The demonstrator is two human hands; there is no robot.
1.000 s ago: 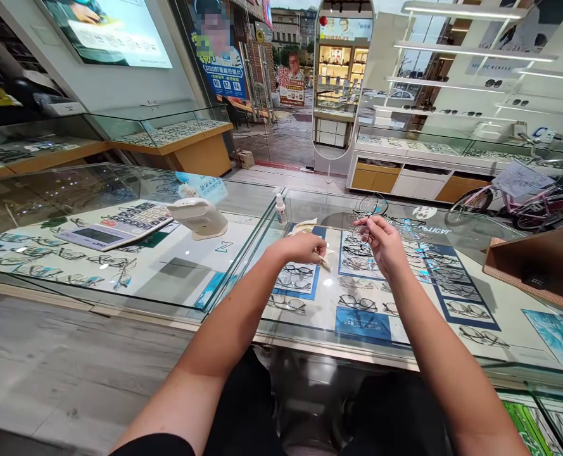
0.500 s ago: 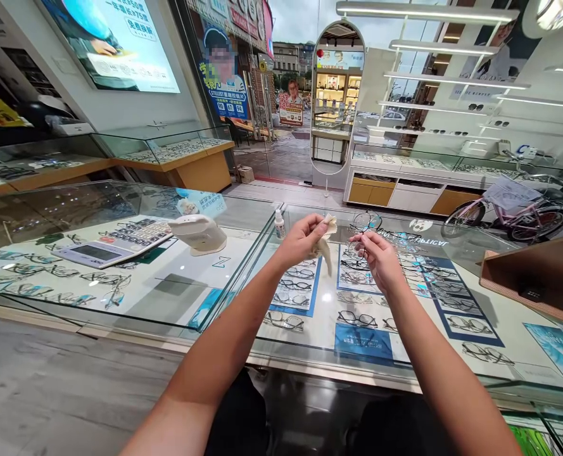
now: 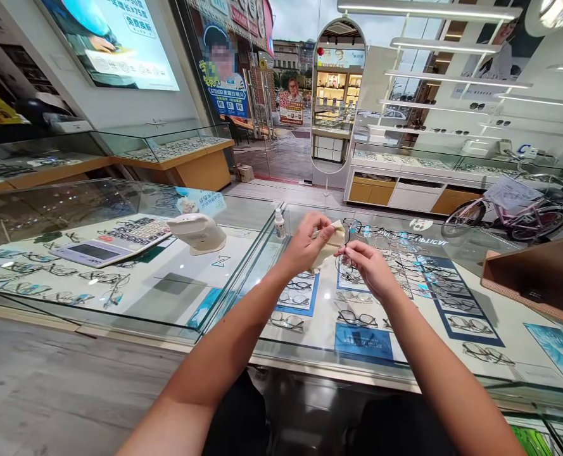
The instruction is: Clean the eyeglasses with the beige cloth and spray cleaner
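My left hand is closed on a pale beige cleaning cloth, its fingers pinching the top edge. Close beside it, my right hand pinches a thin dark pair of eyeglasses, whose frame stands against the cloth's right side. Part of the frame is hidden by the cloth and my fingers, so I cannot tell whether the cloth touches a lens. Both hands hover over a glass display case. A small white spray bottle stands on the glass just left of my left hand.
Rows of eyeglasses lie inside the case below my hands. On the left case are a large calculator and a white rounded device. A brown angled stand sits at the right. Beyond are an oval mirror and a bicycle.
My right hand has moved left with the eyeglasses, bringing them up to the cloth. The cloth, hanging bunched before, is now spread wider beside my left fingers.
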